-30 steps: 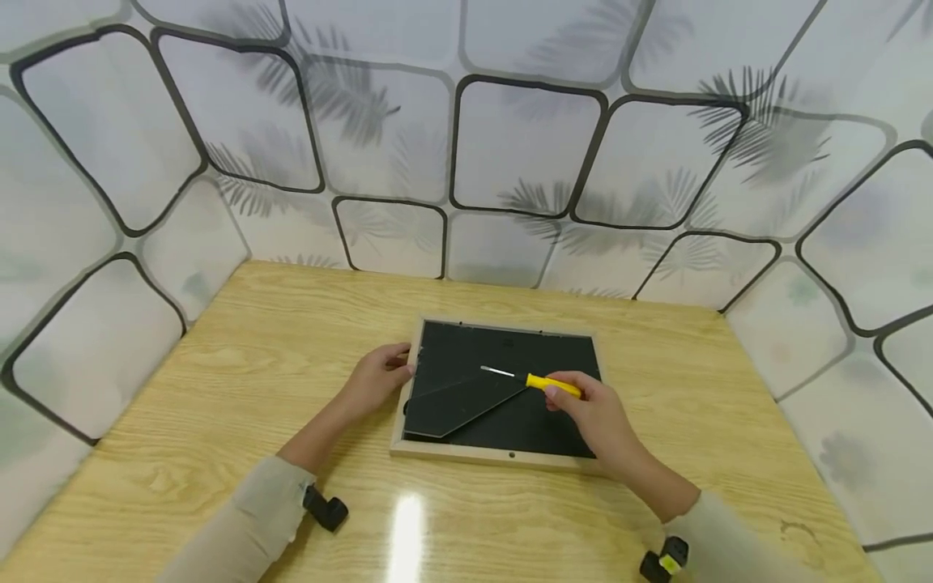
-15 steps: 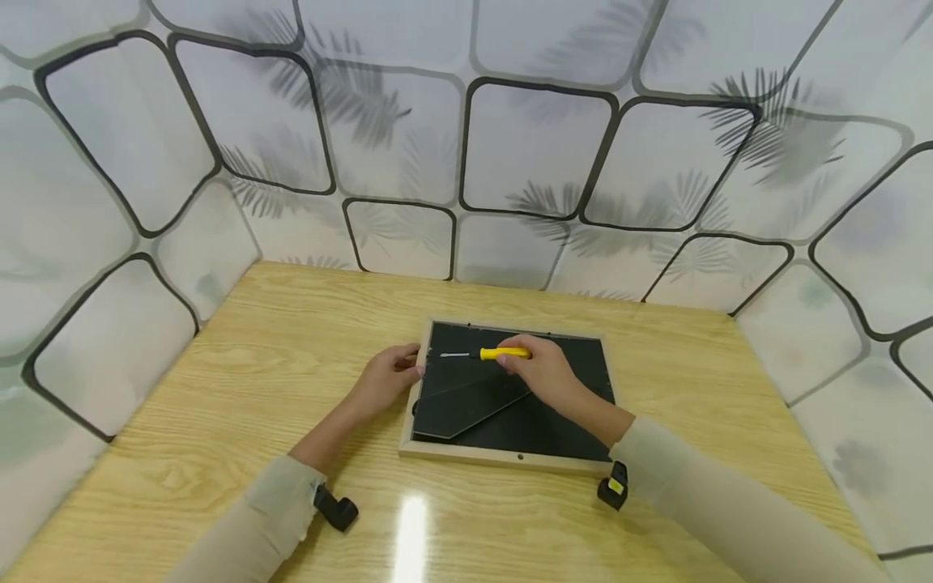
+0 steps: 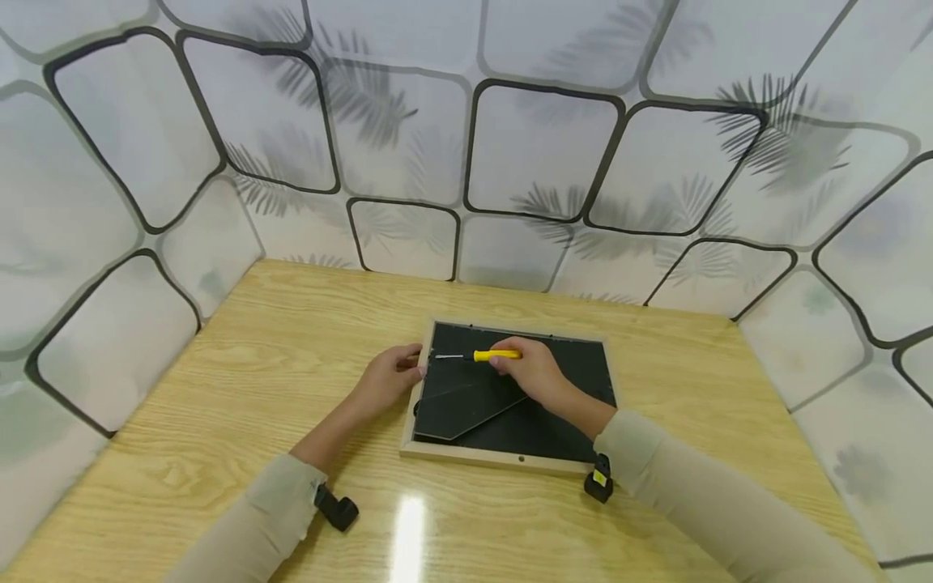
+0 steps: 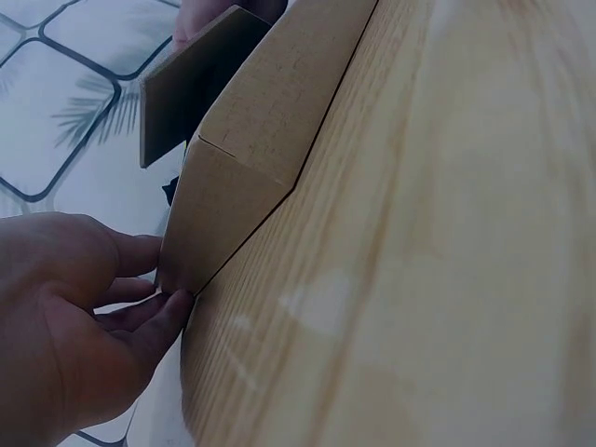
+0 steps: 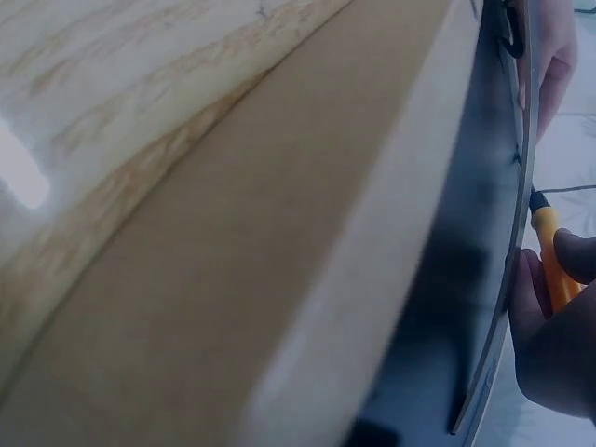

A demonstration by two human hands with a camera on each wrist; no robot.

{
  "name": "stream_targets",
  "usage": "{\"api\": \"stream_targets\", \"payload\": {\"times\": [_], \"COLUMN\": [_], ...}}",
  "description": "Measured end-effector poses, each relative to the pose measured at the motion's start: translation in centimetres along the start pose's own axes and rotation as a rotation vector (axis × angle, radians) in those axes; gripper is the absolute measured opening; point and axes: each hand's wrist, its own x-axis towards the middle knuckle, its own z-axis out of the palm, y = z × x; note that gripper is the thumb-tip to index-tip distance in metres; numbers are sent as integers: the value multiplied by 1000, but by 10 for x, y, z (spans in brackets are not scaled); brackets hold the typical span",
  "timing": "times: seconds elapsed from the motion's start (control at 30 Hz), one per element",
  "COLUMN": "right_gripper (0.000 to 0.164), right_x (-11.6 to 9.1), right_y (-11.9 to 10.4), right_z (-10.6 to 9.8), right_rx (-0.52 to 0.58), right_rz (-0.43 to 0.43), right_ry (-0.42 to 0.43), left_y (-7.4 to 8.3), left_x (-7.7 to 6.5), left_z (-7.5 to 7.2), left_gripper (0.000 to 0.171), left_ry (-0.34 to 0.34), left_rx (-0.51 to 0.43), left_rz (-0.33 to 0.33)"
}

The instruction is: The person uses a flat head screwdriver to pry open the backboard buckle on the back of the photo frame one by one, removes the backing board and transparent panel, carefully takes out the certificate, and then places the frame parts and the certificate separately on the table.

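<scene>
A picture frame (image 3: 466,461) lies face down on the table, its pale wooden border around a black backing board (image 3: 561,425) with a fold-out stand flap (image 3: 466,409). My left hand (image 3: 386,379) holds the frame's left edge; in the left wrist view, that hand's fingers (image 4: 140,256) touch the frame's side near a corner. My right hand (image 3: 535,372) grips a yellow-handled screwdriver (image 3: 484,355) above the board. The screwdriver's metal shaft points left, its tip near the inner left edge of the frame. Whether the tip touches a fastener is too small to tell.
The wood-grain table (image 3: 291,324) extends around the frame. A patterned wall covering (image 3: 539,154) encloses its back and sides. Small black devices are worn on the left wrist (image 3: 337,510) and right wrist (image 3: 599,479).
My right hand has carried the screwdriver left across the backing board, its tip now by the frame's left inner edge. My left hand has stayed at the same edge.
</scene>
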Motion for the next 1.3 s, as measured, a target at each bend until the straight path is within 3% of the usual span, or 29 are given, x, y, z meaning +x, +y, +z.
{"api": "stream_targets", "payload": {"times": [1.03, 1.3], "right_gripper": [24, 23], "right_x": [1, 3], "right_y": [4, 2], "right_z": [16, 17], "right_rx": [-86, -54], "right_rz": [-88, -106], "right_ry": [56, 51], "left_y": [4, 2], "left_x": [-4, -3], "left_z": [-1, 0], "left_gripper": [52, 52], "left_ry": [-29, -15], "left_rx": [36, 23], "left_rz": [17, 2]}}
